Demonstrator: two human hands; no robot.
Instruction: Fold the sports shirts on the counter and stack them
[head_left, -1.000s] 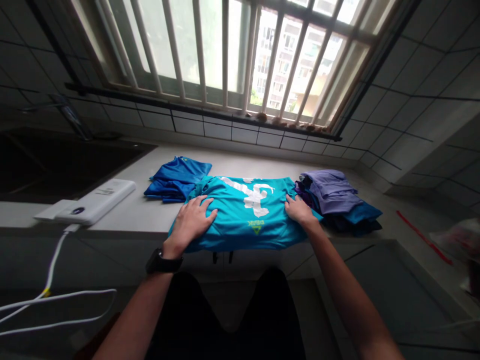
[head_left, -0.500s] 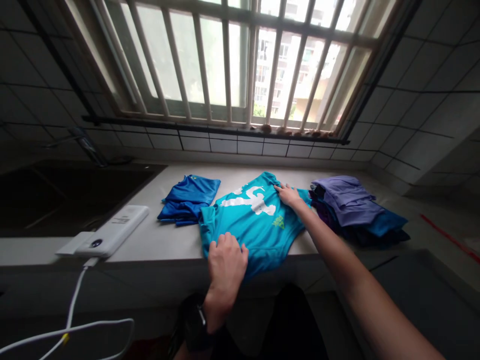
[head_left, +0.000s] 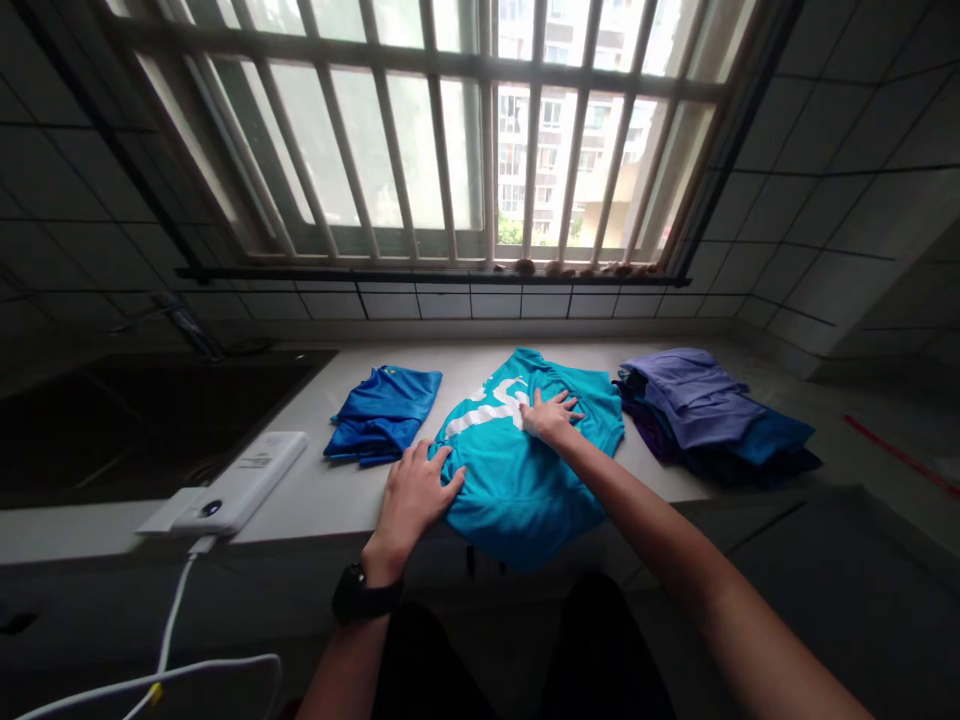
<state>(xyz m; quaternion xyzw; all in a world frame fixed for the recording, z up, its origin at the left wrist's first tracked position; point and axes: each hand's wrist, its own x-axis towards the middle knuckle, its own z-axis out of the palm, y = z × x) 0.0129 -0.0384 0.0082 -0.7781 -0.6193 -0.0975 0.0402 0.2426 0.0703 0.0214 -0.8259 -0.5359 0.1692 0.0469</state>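
A turquoise T-shirt (head_left: 510, 470) with a white print lies on the counter, its lower part hanging over the front edge. My right hand (head_left: 551, 415) rests on the shirt beside the print, fingers spread and palm down. At the shirt's left edge is my left hand (head_left: 420, 485), its thumb apart from the bent fingers, which touch the fabric. A black watch (head_left: 366, 593) is on my left wrist. Left of the shirt sits a folded blue garment (head_left: 386, 412). Several folded garments form a pile to the right, with a lavender one (head_left: 686, 395) on top.
A white power bank (head_left: 251, 485) with a white cable (head_left: 176, 610) lies at the counter's front left. Behind it are a dark sink (head_left: 150, 420) and a faucet (head_left: 187, 325). A barred window (head_left: 450, 150) is above the counter (head_left: 360, 350).
My right hand has slid left and nearer across the shirt. My left hand has moved left to its edge. The shirt's left side has drawn inward, and the camera view has shifted slightly.
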